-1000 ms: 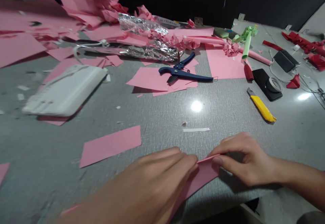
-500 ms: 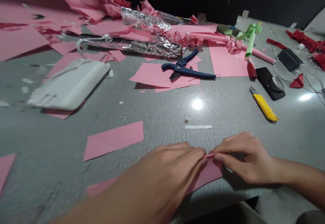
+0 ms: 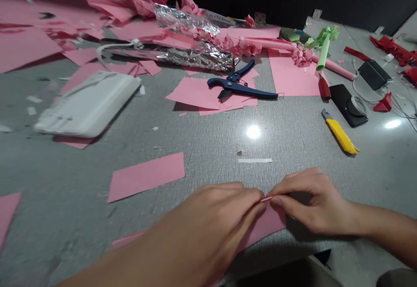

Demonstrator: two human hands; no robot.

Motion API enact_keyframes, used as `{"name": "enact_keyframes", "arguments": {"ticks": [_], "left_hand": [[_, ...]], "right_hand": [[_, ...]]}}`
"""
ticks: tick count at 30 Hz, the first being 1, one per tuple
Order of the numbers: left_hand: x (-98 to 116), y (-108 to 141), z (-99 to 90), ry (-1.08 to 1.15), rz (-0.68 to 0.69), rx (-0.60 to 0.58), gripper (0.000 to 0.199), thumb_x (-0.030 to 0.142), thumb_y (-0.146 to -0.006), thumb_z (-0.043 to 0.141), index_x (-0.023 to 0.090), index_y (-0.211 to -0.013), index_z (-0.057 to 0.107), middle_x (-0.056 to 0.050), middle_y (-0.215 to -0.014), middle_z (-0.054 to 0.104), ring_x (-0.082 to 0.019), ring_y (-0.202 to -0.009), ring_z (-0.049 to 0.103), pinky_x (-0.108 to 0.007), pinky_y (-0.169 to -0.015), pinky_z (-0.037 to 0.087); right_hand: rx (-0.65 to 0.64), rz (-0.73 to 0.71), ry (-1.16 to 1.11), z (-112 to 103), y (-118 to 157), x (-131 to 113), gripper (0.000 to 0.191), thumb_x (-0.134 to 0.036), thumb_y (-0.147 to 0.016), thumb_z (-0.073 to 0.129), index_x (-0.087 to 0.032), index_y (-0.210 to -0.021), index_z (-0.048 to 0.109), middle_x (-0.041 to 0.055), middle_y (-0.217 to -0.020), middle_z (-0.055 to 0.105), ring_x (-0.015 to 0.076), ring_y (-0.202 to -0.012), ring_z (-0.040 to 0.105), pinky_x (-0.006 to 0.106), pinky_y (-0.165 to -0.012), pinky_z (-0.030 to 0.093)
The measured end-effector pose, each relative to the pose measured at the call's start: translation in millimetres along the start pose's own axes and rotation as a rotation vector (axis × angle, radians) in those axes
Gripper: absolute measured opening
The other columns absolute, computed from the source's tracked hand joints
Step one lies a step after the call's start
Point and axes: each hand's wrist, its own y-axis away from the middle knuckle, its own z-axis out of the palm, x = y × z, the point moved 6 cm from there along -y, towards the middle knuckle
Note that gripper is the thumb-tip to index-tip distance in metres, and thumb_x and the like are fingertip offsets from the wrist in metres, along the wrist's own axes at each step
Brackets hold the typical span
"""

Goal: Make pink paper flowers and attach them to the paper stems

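Near the table's front edge, a strip of pink paper (image 3: 265, 225) lies between my two hands. Its far edge is turned up in a narrow fold. My left hand (image 3: 224, 213) pinches that edge with thumb and fingers, and its forearm hides much of the strip's left part. Close beside it, my right hand (image 3: 308, 200) pinches the same edge between thumb and forefinger. Further left lies a flat pink paper rectangle (image 3: 146, 176). A thin white strip (image 3: 255, 160) rests on the table just beyond my hands.
A yellow utility knife (image 3: 341, 136) and a black phone (image 3: 347, 104) lie at the right. Blue-handled cutters (image 3: 241, 88) sit on pink sheets. A white power bank or box-like device (image 3: 87, 104) stands left. Foil roll (image 3: 202, 60) and crumpled pink paper line the back.
Both hands keep their pinch in almost the same place. The folded edge between the fingertips looks slightly narrower and tighter. The view has shifted a little.
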Motion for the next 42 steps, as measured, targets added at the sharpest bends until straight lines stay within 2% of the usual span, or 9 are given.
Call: {"name": "enact_keyframes", "arguments": {"ticks": [4,8,15,18,22,29,35,42], "left_hand": [[-2.3,-0.7,-5.9,0.023,-0.046,-0.008,0.036,0.022,-0.111,0.039,0.022,-0.102,0.074,-0.002,-0.093,0.078,-0.018,-0.075,0.070,-0.032,-0.073,0.056],[-5.7,-0.8,-8.1,0.031,-0.084,-0.016,0.038,0.024,-0.112,0.037,0.023,-0.103,0.074,-0.001,-0.092,0.079,-0.018,-0.073,0.071,-0.032,-0.070,0.054],[-6.3,1.1,3.0,0.003,-0.021,0.006,0.032,0.017,-0.108,0.041,0.021,-0.098,0.071,-0.003,-0.085,0.075,-0.018,-0.073,0.068,-0.031,-0.071,0.053],[-5.6,0.5,7.5,-0.024,-0.021,-0.021,0.034,0.015,-0.108,0.041,0.021,-0.092,0.069,-0.003,-0.081,0.073,-0.019,-0.071,0.066,-0.031,-0.068,0.050],[-4.8,-1.5,6.6,-0.044,-0.033,-0.038,0.034,0.018,-0.110,0.042,0.020,-0.090,0.070,-0.003,-0.083,0.074,-0.020,-0.072,0.067,-0.033,-0.067,0.048],[-8.1,-2.3,-1.5,0.039,-0.109,-0.007,0.032,0.025,-0.114,0.044,0.021,-0.099,0.072,-0.001,-0.086,0.076,-0.018,-0.072,0.070,-0.032,-0.071,0.050],[-8.9,-1.5,-1.7,0.034,-0.099,-0.008,0.030,0.020,-0.111,0.045,0.021,-0.099,0.072,-0.001,-0.086,0.077,-0.018,-0.072,0.069,-0.030,-0.070,0.049],[-2.0,-3.0,5.6,-0.094,0.027,0.001,0.033,0.012,-0.106,0.044,0.019,-0.086,0.069,-0.001,-0.077,0.073,-0.018,-0.066,0.066,-0.030,-0.062,0.043]], "right_hand": [[0.024,-0.045,0.032,-1.3,1.8,0.8,0.018,-0.021,-0.104,0.067,-0.017,-0.100,0.084,0.0044,-0.079,0.079,0.0137,-0.066,0.068,0.024,-0.063,0.053],[0.028,-0.065,0.059,-2.0,1.2,-0.5,0.019,-0.018,-0.103,0.065,-0.015,-0.097,0.083,0.0044,-0.075,0.077,0.0128,-0.063,0.066,0.024,-0.061,0.051],[-0.015,0.076,0.019,2.0,-1.5,1.7,0.016,-0.021,-0.100,0.068,-0.016,-0.093,0.081,0.0017,-0.074,0.075,0.0120,-0.064,0.066,0.021,-0.062,0.052],[-0.011,0.114,0.032,4.0,-1.6,5.0,0.015,-0.021,-0.100,0.068,-0.017,-0.091,0.080,0.0005,-0.072,0.074,0.0114,-0.063,0.066,0.020,-0.063,0.052],[-0.003,0.091,0.067,4.7,-1.3,6.4,0.017,-0.017,-0.099,0.066,-0.016,-0.089,0.079,0.0005,-0.072,0.075,0.0110,-0.063,0.067,0.019,-0.063,0.051],[0.034,0.037,0.100,2.5,-1.1,3.2,0.018,-0.016,-0.099,0.065,-0.016,-0.088,0.080,0.0012,-0.073,0.076,0.0109,-0.063,0.067,0.019,-0.064,0.051],[0.044,0.005,0.099,2.1,-1.2,0.6,0.017,-0.014,-0.098,0.066,-0.013,-0.089,0.081,0.0021,-0.073,0.076,0.0100,-0.064,0.067,0.018,-0.064,0.051],[0.005,0.110,0.033,6.9,-4.0,6.5,0.014,-0.017,-0.097,0.069,-0.015,-0.090,0.081,0.0001,-0.074,0.077,0.0093,-0.065,0.066,0.017,-0.064,0.050]]}}
